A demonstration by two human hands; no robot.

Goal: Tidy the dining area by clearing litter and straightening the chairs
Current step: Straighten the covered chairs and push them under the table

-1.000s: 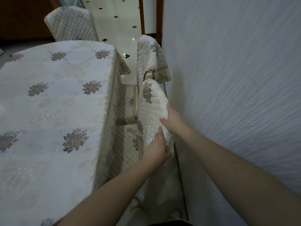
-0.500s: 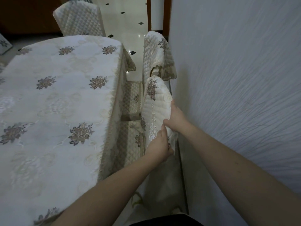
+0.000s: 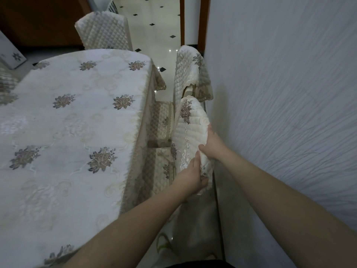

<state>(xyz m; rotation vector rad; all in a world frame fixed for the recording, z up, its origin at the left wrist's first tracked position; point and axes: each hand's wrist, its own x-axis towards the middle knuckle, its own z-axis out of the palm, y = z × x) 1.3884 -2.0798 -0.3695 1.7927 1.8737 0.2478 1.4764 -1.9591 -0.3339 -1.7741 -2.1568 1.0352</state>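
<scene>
White textured wall (image 3: 280, 93) ran close along the right of both hands, and a bench (image 3: 73, 132) under a cream cloth with embroidered grey-brown flower sprays lay to their left. Between the two stood the near chair (image 3: 190, 122), its back dressed in a cream quilted cover with ribbed stitching, a lace-like trail down the middle and one dark floral motif near the top. The left hand (image 3: 193, 180) gripped the lower edge of that cover, fingers curled round the bunched fabric, thumb pointing up. The right hand (image 3: 211, 146) sat just above it, clamped on the cover's wall-side edge. The two hands were almost touching. The chair's diamond-quilted seat was tucked in beside the bench cloth, left of the hands. Beyond the hands stood a second chair (image 3: 190, 74) in the same cover, and a third chair (image 3: 105, 32) sat at the bench's far end on pale tiled floor (image 3: 154, 22) with small dark diamonds.
</scene>
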